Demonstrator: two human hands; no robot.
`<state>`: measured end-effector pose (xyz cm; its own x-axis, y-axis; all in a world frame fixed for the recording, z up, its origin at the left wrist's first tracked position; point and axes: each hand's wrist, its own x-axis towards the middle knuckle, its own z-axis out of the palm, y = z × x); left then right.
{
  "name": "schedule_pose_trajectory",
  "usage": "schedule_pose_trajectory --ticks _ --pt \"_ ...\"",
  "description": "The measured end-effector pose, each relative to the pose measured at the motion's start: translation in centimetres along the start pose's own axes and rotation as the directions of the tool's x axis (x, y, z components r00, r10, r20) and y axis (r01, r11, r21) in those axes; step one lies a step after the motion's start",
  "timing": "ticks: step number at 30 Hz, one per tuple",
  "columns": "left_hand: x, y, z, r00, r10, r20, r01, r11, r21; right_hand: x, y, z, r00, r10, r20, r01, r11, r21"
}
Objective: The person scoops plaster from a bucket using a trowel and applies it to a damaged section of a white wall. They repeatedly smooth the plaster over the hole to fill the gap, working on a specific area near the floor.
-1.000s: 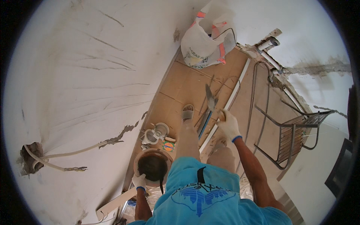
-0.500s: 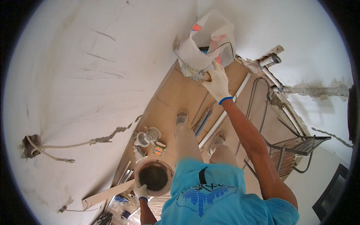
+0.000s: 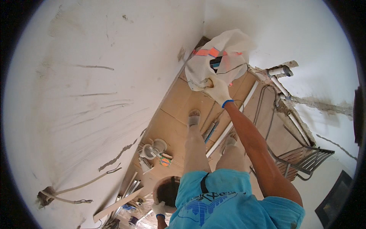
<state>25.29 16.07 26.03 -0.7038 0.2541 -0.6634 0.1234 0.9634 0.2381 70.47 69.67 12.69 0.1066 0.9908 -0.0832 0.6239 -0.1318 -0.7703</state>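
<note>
A white woven sack (image 3: 198, 72) with orange-red stripes stands in the far corner where two walls meet. Its mouth gapes, and something dark with a bit of blue (image 3: 216, 63) shows inside. My right hand (image 3: 219, 91), in a white glove with a blue cuff, is closed on the sack's near edge. Low on the left, my gloved left hand (image 3: 159, 208) grips the rim of a round brown bucket (image 3: 156, 191). The bucket's inside looks dark, and my shirt covers part of its right side.
Grey-white round fittings (image 3: 154, 149) and a small coloured box (image 3: 165, 162) lie left of my feet. A long white pipe (image 3: 225, 139) crosses the floor. At right are a metal-framed chair (image 3: 301, 162) and wall pipes (image 3: 280, 71). A board (image 3: 116, 206) lies lower left; wires (image 3: 65, 194) poke from the wall.
The view has shifted. The sack's top has sagged and spread, with my right hand still on its edge. The bucket and left hand now sit lower, closer to my body.
</note>
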Motion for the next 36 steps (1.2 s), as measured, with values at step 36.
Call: schedule_pose_trajectory --ticks 36 --pt "2.0 5.2 4.1 0.987 0.146 0.065 -0.141 0.987 -0.081 -19.3 6.3 -16.1 0.845 0.391 0.365 -0.319 0.916 -0.242"
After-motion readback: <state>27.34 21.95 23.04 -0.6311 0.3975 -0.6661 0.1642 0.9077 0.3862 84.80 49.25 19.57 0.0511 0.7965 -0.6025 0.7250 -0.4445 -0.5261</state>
